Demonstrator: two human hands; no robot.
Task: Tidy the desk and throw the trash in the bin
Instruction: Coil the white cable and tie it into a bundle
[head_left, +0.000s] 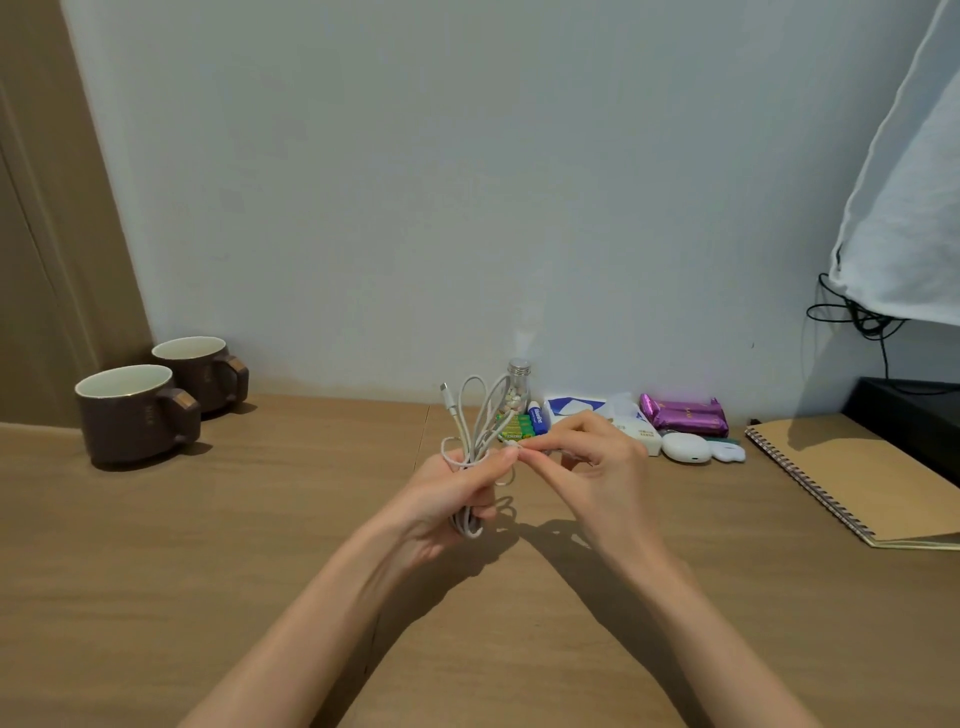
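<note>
Above the middle of the desk (249, 545), the left hand (449, 496) is closed around a bundled white cable (468, 526), its loops and one plug sticking up past the fingers. The right hand (597, 460) pinches a strand of that cable just beside the left thumb. A spiral notebook (862, 478) lies at the right edge. Two brown mugs (132, 413) stand touching near the far left corner. Along the back edge sit a small bottle (516, 391), green batteries (517, 429), a tissue pack (571, 404), purple packets (684, 415) and a white case (685, 447).
</note>
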